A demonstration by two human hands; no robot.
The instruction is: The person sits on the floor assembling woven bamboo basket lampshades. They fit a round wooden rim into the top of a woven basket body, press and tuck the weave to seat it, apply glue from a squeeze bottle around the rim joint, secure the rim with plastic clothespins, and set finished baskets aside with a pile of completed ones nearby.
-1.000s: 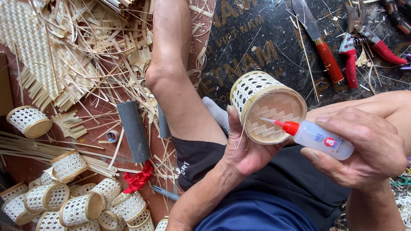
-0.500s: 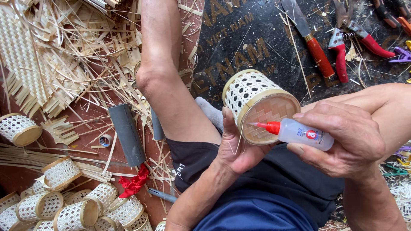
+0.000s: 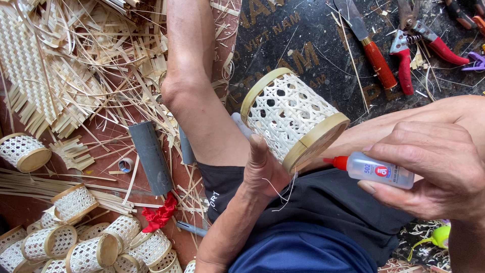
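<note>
My left hand (image 3: 263,172) grips a small woven white cane basket (image 3: 290,119) with pale bamboo rims, tilted on its side above my lap. My right hand (image 3: 437,169) holds a clear glue bottle (image 3: 379,171) with a red nozzle. The nozzle tip points left, close to the basket's lower rim. I cannot tell whether it touches the rim. Thin glue threads hang below the rim near my left thumb.
Several finished small baskets (image 3: 76,242) lie at the lower left. One more basket (image 3: 22,151) lies at the left edge. Bamboo strips and woven mat pieces (image 3: 55,65) cover the upper left. A grey tube (image 3: 150,156), a red-handled knife (image 3: 371,48) and red pliers (image 3: 419,43) lie on the floor.
My left hand has turned the basket from showing its open bottom to showing its woven side. The glue nozzle has moved from inside the rim to beside its lower edge.
</note>
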